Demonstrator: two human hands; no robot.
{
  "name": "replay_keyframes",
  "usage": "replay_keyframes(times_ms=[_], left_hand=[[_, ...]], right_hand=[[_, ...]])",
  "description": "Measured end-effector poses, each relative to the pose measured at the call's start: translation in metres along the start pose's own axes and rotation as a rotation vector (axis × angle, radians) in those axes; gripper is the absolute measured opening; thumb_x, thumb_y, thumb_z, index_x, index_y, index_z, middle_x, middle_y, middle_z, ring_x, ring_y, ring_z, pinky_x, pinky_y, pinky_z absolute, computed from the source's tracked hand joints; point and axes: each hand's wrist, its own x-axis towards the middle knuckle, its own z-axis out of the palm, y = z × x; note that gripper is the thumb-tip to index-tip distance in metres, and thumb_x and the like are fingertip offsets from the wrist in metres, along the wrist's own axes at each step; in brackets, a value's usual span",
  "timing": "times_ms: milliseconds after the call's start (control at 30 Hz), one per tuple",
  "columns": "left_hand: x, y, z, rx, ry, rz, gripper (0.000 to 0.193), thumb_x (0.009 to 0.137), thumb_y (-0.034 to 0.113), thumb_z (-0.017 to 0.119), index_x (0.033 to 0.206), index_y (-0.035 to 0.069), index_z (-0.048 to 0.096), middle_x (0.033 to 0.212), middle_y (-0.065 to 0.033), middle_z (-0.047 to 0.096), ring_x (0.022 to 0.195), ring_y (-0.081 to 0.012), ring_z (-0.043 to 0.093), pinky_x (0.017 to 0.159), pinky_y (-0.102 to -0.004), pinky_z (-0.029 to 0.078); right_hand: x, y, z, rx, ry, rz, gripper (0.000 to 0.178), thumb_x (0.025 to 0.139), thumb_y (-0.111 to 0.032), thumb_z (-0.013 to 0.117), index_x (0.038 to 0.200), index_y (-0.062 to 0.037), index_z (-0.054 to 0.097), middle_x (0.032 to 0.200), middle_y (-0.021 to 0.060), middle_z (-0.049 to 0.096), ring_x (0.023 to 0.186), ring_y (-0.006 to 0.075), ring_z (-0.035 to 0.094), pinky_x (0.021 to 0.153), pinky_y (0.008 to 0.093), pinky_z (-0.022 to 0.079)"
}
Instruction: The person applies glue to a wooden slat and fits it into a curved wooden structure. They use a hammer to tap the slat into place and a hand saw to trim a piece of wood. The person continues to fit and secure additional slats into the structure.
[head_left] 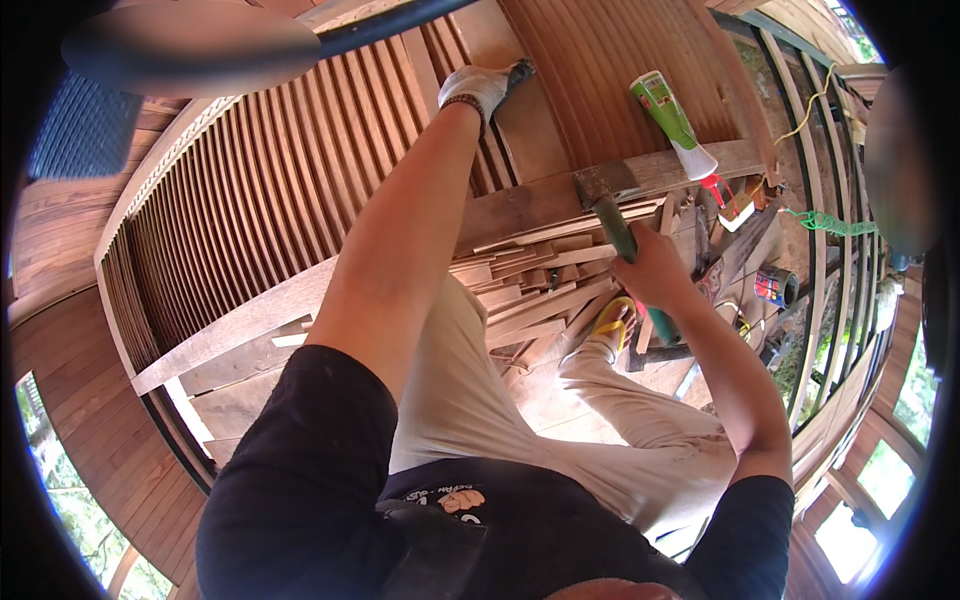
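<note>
My left hand [478,92], in a pale glove with dark fingertips, rests on the wooden panel [525,135], beside the row of upright slats [290,150]. Its fingers reach out to the right over the wood and appear to hold nothing; their undersides are hidden. Wrapped around the green handle of a hammer [617,228] is my bare right hand [652,268]. The hammer's dark metal head lies over the curved wooden edge rail [525,207], and its handle slants down toward me. A green and white glue bottle [672,122] with a red nozzle lies right of the hammer head.
Cut wood strips [545,270] are piled below the rail, close to my sandalled foot [613,318]. A tin can [774,287], a small white container [737,212] and a coiled green cord [835,224] are at the right. A railing [845,290] runs along that side.
</note>
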Motion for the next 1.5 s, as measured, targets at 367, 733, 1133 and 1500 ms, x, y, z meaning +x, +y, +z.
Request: replay_keyframes(times_ms=[367, 733, 1133, 1500], left_hand=[[0.027, -0.014, 0.000, 0.120, -0.011, 0.017, 0.078, 0.090, 0.070, 0.056, 0.129, 0.003, 0.067, 0.123, -0.0167, 0.069, 0.112, -0.0303, 0.068, 0.095, -0.0413, 0.053], [-0.005, -0.026, -0.009, -0.064, -0.011, -0.034, 0.059, 0.093, 0.060, 0.062, 0.115, 0.006, 0.074, 0.090, -0.0078, 0.074, 0.084, -0.0206, 0.071, 0.074, -0.0357, 0.056], [-0.186, -0.068, 0.058, 0.776, 0.149, 0.332, 0.090, 0.080, 0.060, 0.076, 0.144, 0.003, 0.046, 0.141, -0.0182, 0.052, 0.132, -0.0346, 0.048, 0.115, -0.0485, 0.035], [-0.166, -0.080, 0.078, 0.594, 0.175, 0.387, 0.089, 0.072, 0.051, 0.084, 0.140, 0.007, 0.049, 0.137, -0.0189, 0.052, 0.132, -0.0381, 0.047, 0.115, -0.0526, 0.030]], right_hand=[[0.059, 0.026, -0.005, -0.254, 0.283, -0.037, 0.034, 0.080, -0.022, 0.070, 0.103, 0.0004, 0.059, 0.098, 0.0216, 0.065, 0.095, 0.0425, 0.065, 0.082, 0.0514, 0.053], [0.054, -0.010, 0.010, -0.254, 0.106, -0.507, 0.048, 0.084, -0.028, 0.074, 0.120, -0.0007, 0.057, 0.128, 0.0218, 0.057, 0.122, 0.0387, 0.055, 0.099, 0.0468, 0.049], [0.076, 0.003, 0.037, 0.012, 0.118, -0.604, 0.040, 0.084, -0.016, 0.067, 0.119, -0.0017, 0.055, 0.120, 0.0191, 0.056, 0.103, 0.0412, 0.062, 0.087, 0.0497, 0.052], [0.148, -0.047, 0.028, 0.012, 0.331, -0.533, 0.070, 0.094, -0.047, 0.064, 0.133, 0.0084, 0.046, 0.125, 0.0292, 0.059, 0.111, 0.0440, 0.063, 0.091, 0.0500, 0.054]])
